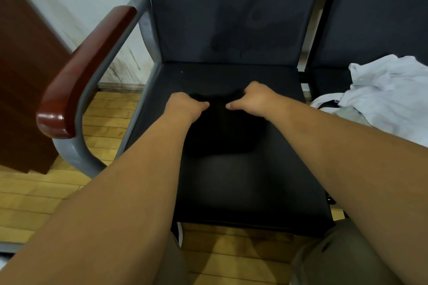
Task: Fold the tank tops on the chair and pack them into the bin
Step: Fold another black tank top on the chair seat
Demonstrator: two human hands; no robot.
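Note:
A black tank top lies folded into a compact shape on the dark seat of the chair. My left hand grips its far left edge, fingers curled under the cloth. My right hand grips the far right edge the same way, thumb on top. Both hands sit close together at the garment's far end. A pile of white tank tops lies crumpled on the neighbouring seat at the right. No bin is in view.
The chair has a glossy red-brown armrest on a grey metal frame at the left. A brown wooden panel stands further left. Wooden flooring runs below. My knees show at the bottom edge.

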